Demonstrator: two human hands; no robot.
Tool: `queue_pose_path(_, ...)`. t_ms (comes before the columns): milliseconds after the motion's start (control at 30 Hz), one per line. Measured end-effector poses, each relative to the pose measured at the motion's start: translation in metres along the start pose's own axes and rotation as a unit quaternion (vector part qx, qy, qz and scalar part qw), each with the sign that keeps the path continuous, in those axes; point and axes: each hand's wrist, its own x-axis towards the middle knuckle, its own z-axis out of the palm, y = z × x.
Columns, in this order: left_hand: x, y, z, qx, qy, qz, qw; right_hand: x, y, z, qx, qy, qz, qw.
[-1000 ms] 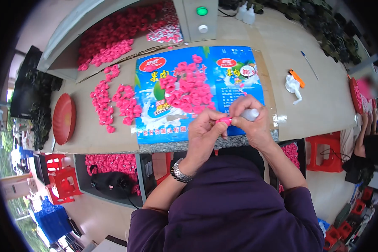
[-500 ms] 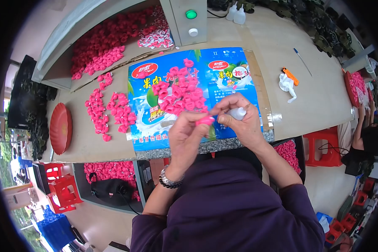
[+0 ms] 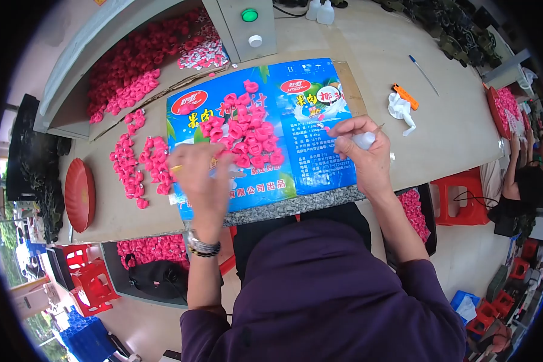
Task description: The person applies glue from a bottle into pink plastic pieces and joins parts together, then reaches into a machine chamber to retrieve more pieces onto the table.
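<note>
My right hand (image 3: 371, 158) is closed around a small white squeeze bottle (image 3: 364, 140), with its thin tip pointing up and away to the right. It hovers over the right edge of a blue printed cardboard sheet (image 3: 317, 166). Over the sheet's left part, my left hand (image 3: 200, 175) is smeared by motion, so its fingers and anything in them cannot be made out. Beside it, a heap of small pink moulded pieces (image 3: 247, 130) lies on the sheet. Looser rows of pink pieces (image 3: 157, 163) lie on the table just left of the sheet.
A red scalloped dish (image 3: 79, 194) stands at the table's left. Under a grey housing (image 3: 247, 45) are more pink pieces. To the right lie an orange cutter (image 3: 406, 96), crumpled white tissue (image 3: 400, 111) and a pen (image 3: 424, 72). Another person's arm (image 3: 515, 158) shows far right.
My left hand has swung left, away from my right hand, where it held a pink piece. My right hand keeps the bottle, slightly further right. The view has shifted a little.
</note>
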Motion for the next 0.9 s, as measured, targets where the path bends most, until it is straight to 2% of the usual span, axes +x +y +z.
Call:
queue_pose_path(67,-0.004,0.03,0.01,-0.027,-0.099,0.051,0.993,-0.001,-0.001,0.002,0.015,-0.005,0.005,1.0)
queue_pose_path(100,-0.004,0.039,0.015,-0.028,-0.099,0.051,0.993,-0.001,-0.002,0.003,0.014,-0.004,0.005,1.0)
queue_pose_path(167,-0.001,0.048,0.023,-0.023,-0.158,0.052,0.986,-0.003,-0.005,0.003,0.019,0.001,0.007,1.0)
queue_pose_path(400,0.018,0.034,0.039,-0.003,-0.19,0.151,0.97,-0.004,-0.006,-0.002,0.014,0.007,0.005,1.0)
queue_pose_path(567,0.032,0.043,0.049,-0.033,-0.295,0.211,0.931,-0.006,-0.009,-0.004,0.016,0.002,0.017,1.0)
queue_pose_path(700,0.034,0.054,0.053,-0.067,-0.251,0.215,0.941,-0.007,-0.018,-0.007,-0.039,0.0,-0.014,0.999)
queue_pose_path(767,0.028,0.058,0.055,-0.248,-0.155,0.074,0.953,-0.007,-0.018,-0.014,-0.036,-0.067,-0.073,0.994)
queue_pose_path(800,0.024,0.061,0.053,-0.252,-0.156,0.076,0.952,-0.008,-0.021,-0.015,-0.038,-0.063,-0.073,0.995)
queue_pose_path(833,0.018,0.064,0.047,-0.47,-0.205,-0.107,0.852,-0.008,-0.027,-0.015,-0.155,-0.078,-0.113,0.978)
queue_pose_path(867,0.012,0.067,0.042,-0.643,-0.234,-0.281,0.673,-0.008,-0.034,-0.014,-0.27,-0.093,-0.151,0.946)
queue_pose_path(900,0.007,0.07,0.039,-0.698,-0.228,-0.294,0.611,-0.009,-0.041,-0.013,-0.271,-0.092,-0.15,0.946)
